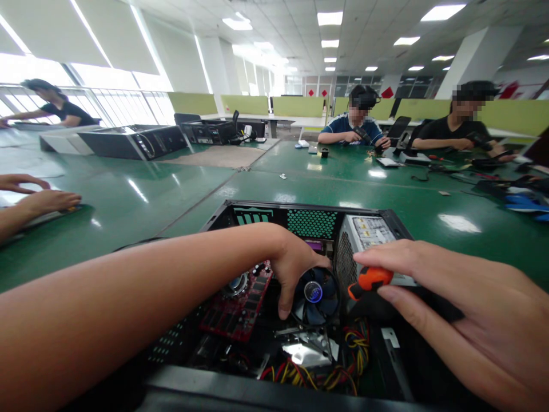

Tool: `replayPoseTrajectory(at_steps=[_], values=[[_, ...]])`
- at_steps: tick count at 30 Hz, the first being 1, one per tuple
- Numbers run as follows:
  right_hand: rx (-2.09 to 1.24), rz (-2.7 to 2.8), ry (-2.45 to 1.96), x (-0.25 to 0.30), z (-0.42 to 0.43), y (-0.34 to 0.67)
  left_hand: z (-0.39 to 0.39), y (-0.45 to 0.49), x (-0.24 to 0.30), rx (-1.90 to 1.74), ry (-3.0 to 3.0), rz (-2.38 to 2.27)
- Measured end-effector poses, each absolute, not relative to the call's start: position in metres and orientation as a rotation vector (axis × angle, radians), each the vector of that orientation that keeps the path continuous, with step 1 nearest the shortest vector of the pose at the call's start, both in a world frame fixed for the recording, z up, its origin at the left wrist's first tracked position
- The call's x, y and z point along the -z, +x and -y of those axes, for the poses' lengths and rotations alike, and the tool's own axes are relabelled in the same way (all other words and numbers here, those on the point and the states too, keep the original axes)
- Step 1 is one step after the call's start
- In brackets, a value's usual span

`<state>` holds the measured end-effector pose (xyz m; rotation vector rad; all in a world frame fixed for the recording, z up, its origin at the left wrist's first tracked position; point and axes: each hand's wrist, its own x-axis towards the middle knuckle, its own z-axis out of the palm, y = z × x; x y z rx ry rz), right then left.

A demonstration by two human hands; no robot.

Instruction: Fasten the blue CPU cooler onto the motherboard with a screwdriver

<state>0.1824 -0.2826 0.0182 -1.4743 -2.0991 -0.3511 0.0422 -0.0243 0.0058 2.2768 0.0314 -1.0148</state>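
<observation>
One bare left hand (295,257) clasps the round black fan (314,293) inside an open black metal computer case (189,379), while the right hand (463,309) pinches an orange-and-black tool handle (376,278) that, loosely held, could slip into the fan.

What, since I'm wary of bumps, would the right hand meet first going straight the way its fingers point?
Probably the left hand at the fan; depth is unclear, so the power supply might come first.
</observation>
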Motion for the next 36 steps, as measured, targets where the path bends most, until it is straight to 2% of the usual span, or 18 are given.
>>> replayPoseTrajectory(at_steps=[9, 17, 28, 36], values=[[0.198, 2.160, -1.411, -0.018, 0.281, 0.179, 0.026, 0.045, -0.008, 1.041, 2.379, -0.062], [0.275, 2.121, -1.446, -0.019, 0.280, 0.180, 0.024, 0.043, -0.006, 1.003, 2.335, -0.043], [0.109, 1.961, -1.413, 0.030, 0.303, 0.203, 0.025, 0.044, -0.005, 1.024, 2.339, -0.086], [0.055, 1.985, -1.370, 0.035, 0.294, 0.199, 0.023, 0.045, -0.004, 1.043, 2.357, -0.040]])
